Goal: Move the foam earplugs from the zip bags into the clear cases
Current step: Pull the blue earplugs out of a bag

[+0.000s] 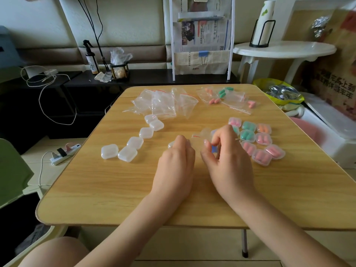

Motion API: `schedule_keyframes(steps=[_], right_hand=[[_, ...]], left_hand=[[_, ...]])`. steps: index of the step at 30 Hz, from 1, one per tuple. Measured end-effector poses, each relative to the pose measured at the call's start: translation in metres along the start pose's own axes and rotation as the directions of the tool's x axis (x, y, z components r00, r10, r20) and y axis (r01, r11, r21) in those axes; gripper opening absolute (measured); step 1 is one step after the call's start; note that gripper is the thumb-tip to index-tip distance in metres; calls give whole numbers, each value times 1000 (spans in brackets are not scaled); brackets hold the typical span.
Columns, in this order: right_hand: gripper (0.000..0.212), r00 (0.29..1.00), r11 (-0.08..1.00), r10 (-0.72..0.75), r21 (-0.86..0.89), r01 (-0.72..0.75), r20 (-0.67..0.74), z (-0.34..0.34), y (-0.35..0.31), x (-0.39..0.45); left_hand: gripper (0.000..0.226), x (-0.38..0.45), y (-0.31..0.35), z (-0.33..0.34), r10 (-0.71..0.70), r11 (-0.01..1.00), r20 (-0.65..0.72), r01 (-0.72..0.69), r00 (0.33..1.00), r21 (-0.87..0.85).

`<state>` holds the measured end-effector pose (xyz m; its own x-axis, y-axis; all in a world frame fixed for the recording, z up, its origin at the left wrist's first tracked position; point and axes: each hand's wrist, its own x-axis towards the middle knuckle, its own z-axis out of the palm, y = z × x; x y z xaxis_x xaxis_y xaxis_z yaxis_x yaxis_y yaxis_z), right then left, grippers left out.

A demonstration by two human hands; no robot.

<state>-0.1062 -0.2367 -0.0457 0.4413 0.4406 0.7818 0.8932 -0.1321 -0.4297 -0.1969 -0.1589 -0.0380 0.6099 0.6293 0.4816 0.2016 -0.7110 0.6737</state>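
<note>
Both hands [202, 151] pinch a zip bag [201, 136] mid-table.

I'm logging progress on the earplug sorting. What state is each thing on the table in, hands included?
Empty cases: closed, nothing inside, in a loose row.
Filled cases: closed, holding pink, green or orange plugs.
Emptied bags: piled at the far side.
Full bags: still hold plugs.
Held bag: off the table, blue plug at the right fingers.
Left hand: pinching the held bag.
Right hand: pinching the held bag.

The right hand [227, 158] hides most of a blue earplug [213, 149].
</note>
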Motion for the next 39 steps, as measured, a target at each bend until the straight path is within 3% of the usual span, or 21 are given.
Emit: schedule_keyframes(steps=[2, 5, 9, 13, 16, 19, 21, 24, 27, 32, 39], right_hand=[[7, 994, 994, -111, -17, 111, 23, 1, -1, -1], [23, 984, 978, -147, -133, 160, 101, 3, -1, -2], [36, 973, 992, -3, -121, 31, 229, 3, -1, -2], [56, 916, 986, 167, -48, -160, 365, 2, 5, -3], [55, 901, 959, 190, 122, -255, 391, 3, 6, 2], [55, 871, 803, 296, 392, -450, 393, 0, 7, 8], [51, 842, 692, 313, 502, -519, 439, -5, 5, 10], [52, 823, 625, 251, 564, -540, 509, -8, 2, 11], [42, 819, 630, 218, 565, -534, 531, -7, 1, 11], [53, 793, 646, 241, 517, -561, 559, -5, 3, 8], [30, 807, 634, 231, 545, -548, 543, -4, 2, 8]], left_hand=[[35, 2, -4, -1, 23, 999, -73, -25, 997, -21], [28, 0, -3, 0, 100, 995, -87, -102, 991, -21], [24, -5, 0, 2, 278, 959, -62, -274, 958, 65], [24, -5, -2, 1, 310, 951, -37, -309, 950, 30], [25, -5, 1, -1, 140, 982, -8, -140, 990, -129], [16, 3, -1, -5, -139, 942, -59, 114, 989, -314], [7, 10, -5, -8, -274, 868, -27, 235, 961, -438], [21, 15, -9, -10, -374, 698, 116, 362, 920, -618], [18, 17, -8, -11, -365, 649, 137, 357, 921, -672], [7, 16, -12, -11, -314, 735, 43, 271, 949, -622], [12, 15, -13, -10, -272, 829, -32, 218, 962, -515]])
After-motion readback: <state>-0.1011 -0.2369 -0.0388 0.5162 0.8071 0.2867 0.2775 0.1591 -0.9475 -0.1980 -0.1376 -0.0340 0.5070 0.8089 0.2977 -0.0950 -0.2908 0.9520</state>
